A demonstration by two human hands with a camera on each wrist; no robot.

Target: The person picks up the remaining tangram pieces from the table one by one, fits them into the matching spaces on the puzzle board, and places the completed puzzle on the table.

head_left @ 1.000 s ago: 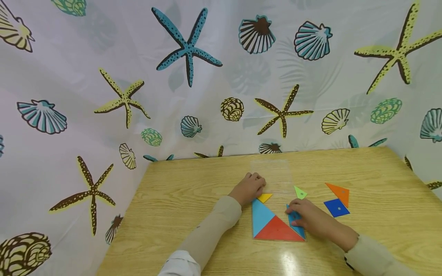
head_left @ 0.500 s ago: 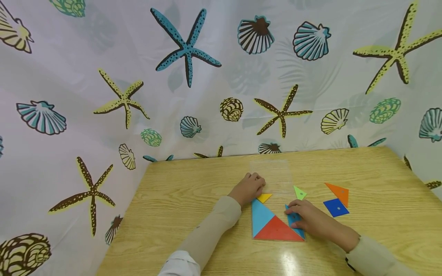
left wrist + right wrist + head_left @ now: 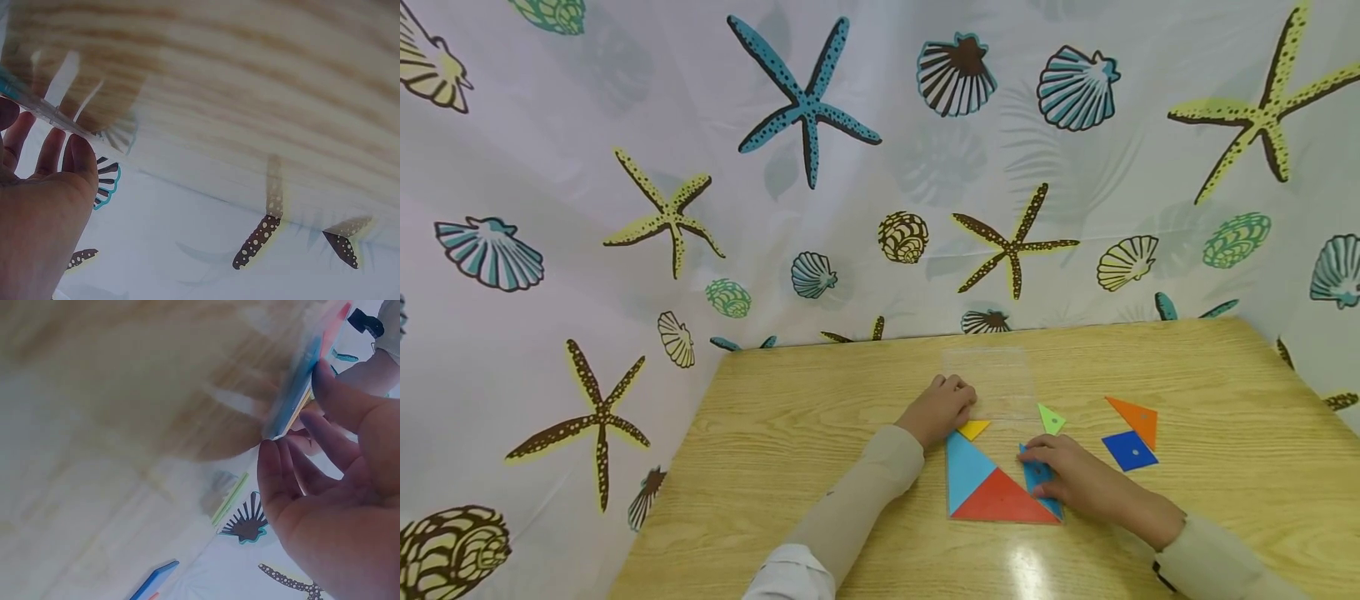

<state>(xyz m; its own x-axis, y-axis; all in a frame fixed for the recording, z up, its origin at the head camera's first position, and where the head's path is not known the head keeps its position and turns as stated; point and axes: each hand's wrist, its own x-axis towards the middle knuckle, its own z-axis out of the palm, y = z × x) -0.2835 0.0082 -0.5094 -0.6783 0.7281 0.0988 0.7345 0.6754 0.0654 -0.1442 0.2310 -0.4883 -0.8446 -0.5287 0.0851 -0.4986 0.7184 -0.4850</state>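
A square tangram tray (image 3: pixel 1006 522) lies on the table, holding a light-blue triangle (image 3: pixel 972 472), a red triangle (image 3: pixel 1006 500) and a small yellow triangle (image 3: pixel 975 429). My left hand (image 3: pixel 938 411) grips the tray's far left corner; its fingers bend at the edge in the left wrist view. With thumb and fingers, my right hand (image 3: pixel 1078 477) pinches a blue tangram piece (image 3: pixel 1037 477) along the tray's right side. That hand covers part of the piece, so its full outline is hidden. In the right wrist view the thumb (image 3: pixel 344 394) presses near the blue piece's edge.
A clear plastic lid (image 3: pixel 996 383) lies flat behind the tray. A light-green triangle (image 3: pixel 1052 419) is near its right corner. Farther right lie an orange triangle (image 3: pixel 1138 419) and a dark-blue four-sided piece (image 3: pixel 1130 452). A patterned curtain (image 3: pixel 865 167) hangs behind the wooden table (image 3: pixel 790 417).
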